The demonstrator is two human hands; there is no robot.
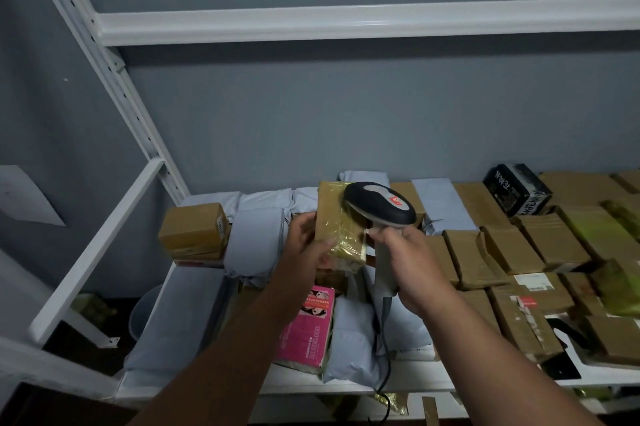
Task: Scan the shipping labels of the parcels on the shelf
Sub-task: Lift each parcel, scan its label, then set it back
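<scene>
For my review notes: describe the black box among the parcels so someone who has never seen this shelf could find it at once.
Start at the white shelf packed with parcels, and look along its back row by the grey wall, to the right of the scanner. There the black box stands among brown cardboard parcels. It is the only black one and carries large white characters on its sides.

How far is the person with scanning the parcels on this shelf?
Done: nothing visible marks any parcel as scanned. In hand: the left hand holds up a taped brown parcel, and the right hand grips the barcode scanner with its head right over that parcel. Left: many brown boxes, grey mailer bags and a pink box lie on the shelf.
</scene>
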